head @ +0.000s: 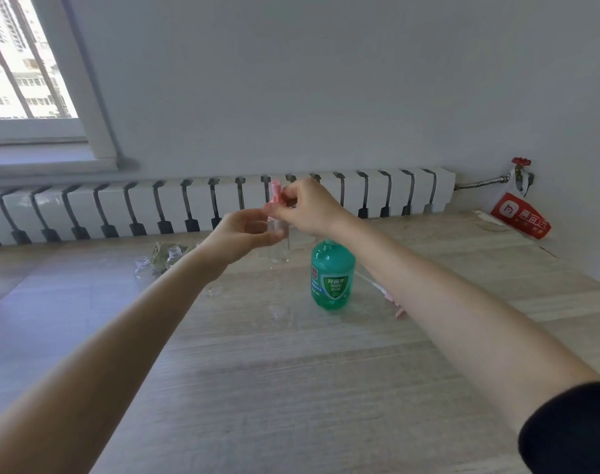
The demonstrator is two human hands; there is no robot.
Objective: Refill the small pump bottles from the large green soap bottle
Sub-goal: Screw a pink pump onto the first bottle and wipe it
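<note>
Black sleeve sits nearest, at the lower right, and two bare forearms reach over the wooden surface. The left hand grips one clear small pump bottle, raised off the wood, while the right hand pinches its pink pump top. One large green soap bottle stands just right of it. Two open clear bottles stand far left near the radiator. The broadest bare wood lies toward the camera.

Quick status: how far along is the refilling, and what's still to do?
Nothing looks filled yet: the open small bottles on the table look empty. In hand: the left hand grips a clear bottle while the right hand pinches its pink pump; whether it is coming off or going on, I cannot tell. Left: the green soap bottle stands upright, untouched, so apparently all the filling.
</note>
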